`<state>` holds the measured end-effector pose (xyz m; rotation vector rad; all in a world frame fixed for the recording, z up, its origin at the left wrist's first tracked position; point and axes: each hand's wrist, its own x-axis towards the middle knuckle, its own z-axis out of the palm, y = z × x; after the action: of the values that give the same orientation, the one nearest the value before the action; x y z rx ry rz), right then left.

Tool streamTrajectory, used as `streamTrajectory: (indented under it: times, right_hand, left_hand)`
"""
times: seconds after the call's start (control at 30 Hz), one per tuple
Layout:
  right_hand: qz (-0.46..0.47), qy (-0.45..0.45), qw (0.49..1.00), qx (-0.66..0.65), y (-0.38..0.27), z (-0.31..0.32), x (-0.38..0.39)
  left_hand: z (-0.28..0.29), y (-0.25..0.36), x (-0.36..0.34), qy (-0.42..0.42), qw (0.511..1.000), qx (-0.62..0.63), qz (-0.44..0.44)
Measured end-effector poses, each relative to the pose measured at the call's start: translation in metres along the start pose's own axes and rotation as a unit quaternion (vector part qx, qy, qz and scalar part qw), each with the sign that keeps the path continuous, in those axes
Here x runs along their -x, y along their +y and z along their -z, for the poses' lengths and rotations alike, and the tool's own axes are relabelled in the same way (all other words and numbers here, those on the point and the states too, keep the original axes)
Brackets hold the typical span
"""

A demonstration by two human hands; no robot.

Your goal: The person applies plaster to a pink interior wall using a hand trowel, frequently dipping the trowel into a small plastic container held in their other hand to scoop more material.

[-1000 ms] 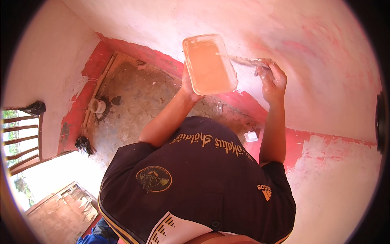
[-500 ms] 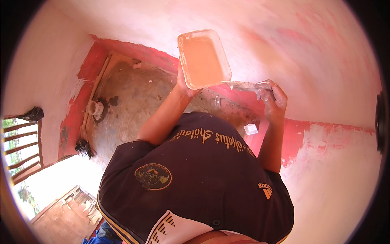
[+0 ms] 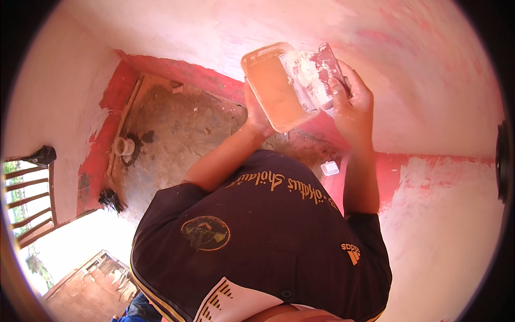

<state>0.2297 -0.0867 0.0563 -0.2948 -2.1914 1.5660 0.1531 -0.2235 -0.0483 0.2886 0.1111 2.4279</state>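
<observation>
My left hand is closed around the underside and near left edge of a rectangular plastic tub. The tub looks orange inside, and it tilts so that its inside faces me. I cannot tell how much of that colour is contents. A broad flat putty scraper, smeared with white paste, is gripped in my right hand, thumb on its face and fingers behind. Its blade lies over the tub's right rim, overlapping the opening; whether it touches the rim is unclear.
Ahead and right stands a wall with whitish coating over pink. On the stained floor are a white bucket, a small white container and a black bag. A barred window and a worn wooden board lie left.
My right hand has raised the scraper and turned its paste-covered face toward me, bringing it over the tub's right side. The tub has shifted slightly right and nearer, and tilted.
</observation>
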Motion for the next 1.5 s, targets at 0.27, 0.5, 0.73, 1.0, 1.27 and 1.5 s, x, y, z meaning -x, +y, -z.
streamTrajectory:
  times: [0.27, 0.5, 0.73, 1.0, 1.27, 1.5]
  right_hand:
    - [0.017, 0.013, 0.984, 0.178, 0.015, -0.038, 0.012]
    - [0.049, -0.008, 0.989, 0.137, 0.023, -0.066, 0.002]
    - [0.030, -0.031, 0.992, 0.116, 0.033, -0.088, -0.006]
    - [-0.027, -0.046, 0.997, 0.063, 0.042, -0.097, -0.024]
    - [-0.103, -0.048, 0.993, -0.028, 0.050, -0.087, -0.047]
    - [-0.123, -0.054, 0.990, -0.049, 0.059, -0.067, -0.070]
  left_hand:
    - [0.024, -0.004, 0.024, 0.085, 0.995, 0.011, -0.043]
    - [0.026, 0.012, 0.016, 0.074, 0.995, -0.031, -0.054]
    - [0.039, 0.030, 0.001, 0.017, 0.997, -0.057, -0.040]
    - [0.057, 0.033, -0.018, 0.049, 0.998, -0.025, -0.031]
    - [0.071, 0.028, -0.041, 0.095, 0.994, -0.059, 0.001]
    - [0.078, 0.014, -0.069, 0.119, 0.989, -0.089, 0.014]
